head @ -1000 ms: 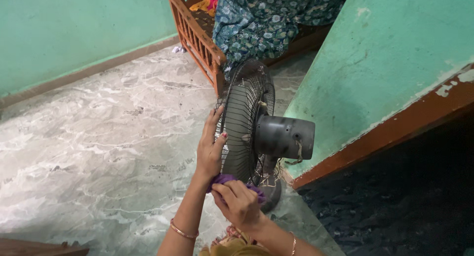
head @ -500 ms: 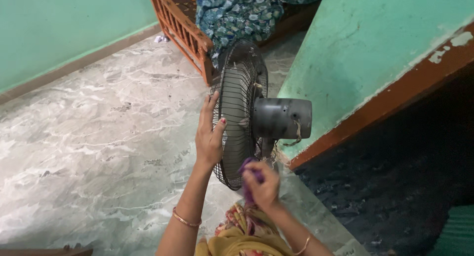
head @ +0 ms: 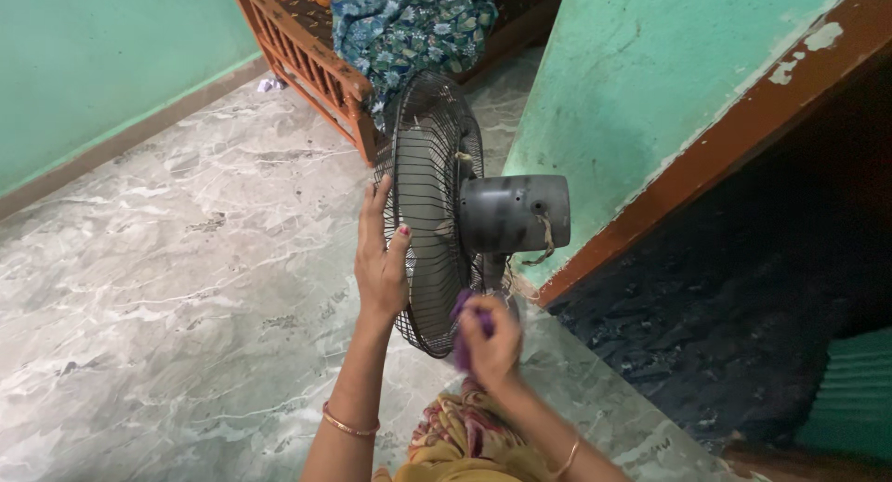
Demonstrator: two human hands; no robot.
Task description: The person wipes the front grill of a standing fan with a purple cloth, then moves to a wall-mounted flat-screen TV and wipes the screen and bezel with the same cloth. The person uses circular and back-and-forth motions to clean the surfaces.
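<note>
A dark table fan with a wire grille and a grey motor housing stands on the marble floor. My left hand lies flat against the front grille, fingers spread, steadying it. My right hand grips a bunched purple cloth and presses it on the lower rear of the grille, near the fan's neck. The fan's base is hidden behind my right hand.
A green wall with a brown border rises right behind the fan. A wooden bed frame with blue floral fabric stands beyond it. The marble floor spreads to the left.
My right hand with the purple cloth has moved up from below the grille's front to its lower rear side. The left hand stays on the grille. The view has shifted.
</note>
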